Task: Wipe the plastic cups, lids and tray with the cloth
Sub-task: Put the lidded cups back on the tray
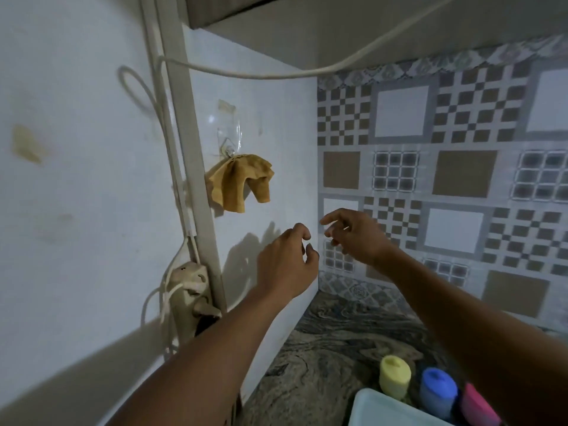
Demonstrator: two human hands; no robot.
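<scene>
At the worktop's (332, 339) near right edge sits a pale tray (378, 407), with a yellow cup (395, 378), a blue cup (438, 392) and a pink cup (479, 407) in a row just behind it. Farther in, above the back left corner, the left hand (287, 261) and right hand (358, 235) are raised side by side, fingers loosely bent, holding nothing. Beyond them the yellow cloth (236, 181) hangs bunched from a clear hook (229, 142) on the white side wall, apart from both hands.

A clear adhesive hook (229, 142) sticks to the white wall (276, 124), a white cable (276, 75) sagging above it. A plugged socket block (188, 287) sits lower left. Patterned tiles (445, 167) back the marbled surface (332, 342).
</scene>
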